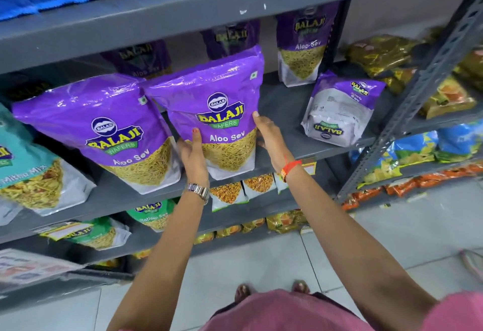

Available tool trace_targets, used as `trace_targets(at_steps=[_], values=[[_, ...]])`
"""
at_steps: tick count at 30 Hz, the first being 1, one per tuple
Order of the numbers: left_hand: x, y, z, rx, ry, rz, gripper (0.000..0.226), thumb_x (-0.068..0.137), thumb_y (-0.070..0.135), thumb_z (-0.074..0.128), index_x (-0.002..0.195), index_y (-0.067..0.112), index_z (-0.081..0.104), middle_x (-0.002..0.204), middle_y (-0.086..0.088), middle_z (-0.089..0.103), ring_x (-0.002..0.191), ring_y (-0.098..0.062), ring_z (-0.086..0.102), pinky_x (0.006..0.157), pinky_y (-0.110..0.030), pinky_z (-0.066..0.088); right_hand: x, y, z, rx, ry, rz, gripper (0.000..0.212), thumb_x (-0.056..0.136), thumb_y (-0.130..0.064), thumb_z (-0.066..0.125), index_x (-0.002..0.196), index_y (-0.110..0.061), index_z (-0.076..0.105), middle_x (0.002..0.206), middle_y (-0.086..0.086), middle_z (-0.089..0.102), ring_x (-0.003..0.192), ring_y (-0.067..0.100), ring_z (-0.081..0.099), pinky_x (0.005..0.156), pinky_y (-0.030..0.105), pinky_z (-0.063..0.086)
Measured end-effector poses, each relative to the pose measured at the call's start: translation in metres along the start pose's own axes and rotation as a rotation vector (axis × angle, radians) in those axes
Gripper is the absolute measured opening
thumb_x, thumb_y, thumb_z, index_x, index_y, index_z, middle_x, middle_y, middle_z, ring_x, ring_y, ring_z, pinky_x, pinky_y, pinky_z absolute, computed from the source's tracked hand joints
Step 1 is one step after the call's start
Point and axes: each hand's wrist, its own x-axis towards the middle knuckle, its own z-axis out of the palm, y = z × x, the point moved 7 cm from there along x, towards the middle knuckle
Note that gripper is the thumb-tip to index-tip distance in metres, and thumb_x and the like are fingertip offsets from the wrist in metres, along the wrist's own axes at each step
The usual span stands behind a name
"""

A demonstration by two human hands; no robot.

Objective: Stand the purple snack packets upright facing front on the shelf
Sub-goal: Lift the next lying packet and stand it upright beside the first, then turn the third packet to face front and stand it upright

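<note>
Far left of the fingers: a teal packet [31, 171], not part of the task. Next, just left of the left thumb, purple packet A [104, 132] stands upright on the shelf [287, 111], front out, looks done. Behind it, dim purple packets [141, 56] further back, also upright as far as can be told.

Middle: packet B [217, 111] is gripped by both hands. Left hand [193, 158] holds its lower left edge, thumb on the front, fingers wrapped behind, hidden. Right hand [269, 137] clamps the right edge, thumb on the front near the logo, other fingers behind. Packet B is upright, front out, base at the shelf lip; cannot tell if it rests fully yet. Likely being settled in place.

Right of the right fingers: back packet [300, 43] stands upright, front out. Further right, packet C [339, 111] shows its white back, print upside down. That one is left to do: flip, turn, stand. Roughly most done, one clearly outstanding.

Yellow packets [379, 54] on the far right, not the task's.
</note>
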Motion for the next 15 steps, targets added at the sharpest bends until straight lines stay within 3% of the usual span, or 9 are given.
trace_targets(at_steps=[1, 2, 4, 6, 8, 11, 13, 15], values=[[-0.003, 0.002, 0.001, -0.030, 0.015, 0.054, 0.065, 0.089, 0.023, 0.049, 0.141, 0.006, 0.013, 0.124, 0.010, 0.048, 0.105, 0.007, 0.051, 0.091, -0.004, 0.038, -0.001, -0.001, -0.003, -0.001, 0.010, -0.009, 0.023, 0.091, -0.041, 0.048, 0.098, -0.022, 0.058, 0.110, 0.006, 0.065, 0.093, 0.010, 0.063, 0.080, 0.024, 0.049], [-0.009, 0.004, 0.003, -0.040, 0.028, 0.115, 0.075, 0.085, 0.021, 0.056, 0.141, 0.004, 0.009, 0.129, 0.009, 0.042, 0.110, 0.010, 0.047, 0.095, -0.004, 0.036, -0.003, -0.003, -0.008, -0.007, 0.023, -0.024, 0.018, 0.091, -0.040, 0.049, 0.096, -0.026, 0.058, 0.109, 0.004, 0.065, 0.095, 0.010, 0.063, 0.081, 0.023, 0.049], [-0.030, 0.008, 0.010, 0.013, 0.058, 0.248, 0.091, 0.076, 0.019, 0.062, 0.141, 0.002, 0.001, 0.151, -0.008, 0.009, 0.131, 0.004, 0.020, 0.110, -0.007, 0.016, -0.007, -0.007, -0.024, -0.008, 0.093, -0.069, 0.010, 0.089, -0.035, 0.054, 0.095, -0.029, 0.058, 0.109, 0.002, 0.064, 0.101, 0.011, 0.061, 0.087, 0.025, 0.047], [-0.061, 0.011, 0.027, 0.147, 0.074, 0.402, 0.088, 0.075, 0.013, 0.060, 0.141, 0.001, 0.003, 0.150, -0.009, -0.005, 0.132, 0.006, 0.004, 0.109, -0.003, 0.004, -0.011, -0.013, -0.048, 0.007, 0.209, -0.134, 0.012, 0.087, -0.024, 0.059, 0.099, -0.024, 0.058, 0.098, -0.003, 0.065, 0.093, -0.001, 0.062, 0.086, 0.022, 0.046], [-0.088, 0.010, 0.055, 0.271, 0.020, 0.557, 0.079, 0.075, 0.015, 0.058, 0.140, 0.006, 0.013, 0.149, -0.006, -0.002, 0.137, -0.003, 0.000, 0.115, -0.014, 0.000, -0.015, -0.027, -0.078, -0.017, 0.350, -0.235, 0.017, 0.087, -0.009, 0.057, 0.103, -0.016, 0.056, 0.086, -0.007, 0.062, 0.075, -0.012, 0.060, 0.078, 0.012, 0.045], [-0.110, 0.010, 0.112, 0.451, -0.180, 0.829, 0.065, 0.078, 0.016, 0.056, 0.135, 0.009, 0.025, 0.149, -0.009, 0.012, 0.142, -0.021, 0.005, 0.118, -0.027, -0.003, -0.020, -0.052, -0.128, -0.160, 0.611, -0.299, 0.022, 0.084, 0.001, 0.051, 0.104, -0.001, 0.060, 0.094, 0.006, 0.064, 0.084, 0.004, 0.059, 0.070, 0.004, 0.041], [-0.104, 0.008, 0.150, 0.452, -0.329, 0.832, 0.054, 0.080, 0.010, 0.051, 0.131, 0.009, 0.034, 0.147, -0.010, 0.026, 0.140, -0.023, 0.016, 0.119, -0.031, 0.008, -0.018, -0.059, -0.167, -0.301, 0.780, -0.278, 0.025, 0.083, 0.002, 0.048, 0.104, 0.001, 0.061, 0.105, 0.017, 0.065, 0.096, 0.024, 0.058, 0.075, 0.013, 0.042], [-0.086, -0.002, 0.185, 0.448, -0.478, 0.670, 0.046, 0.082, 0.011, 0.047, 0.127, 0.008, 0.041, 0.140, -0.009, 0.040, 0.134, -0.019, 0.031, 0.113, -0.033, 0.024, -0.012, -0.058, -0.201, -0.454, 0.886, -0.216, 0.027, 0.081, 0.005, 0.046, 0.104, 0.004, 0.061, 0.110, 0.025, 0.061, 0.105, 0.037, 0.057, 0.085, 0.033, 0.045]])
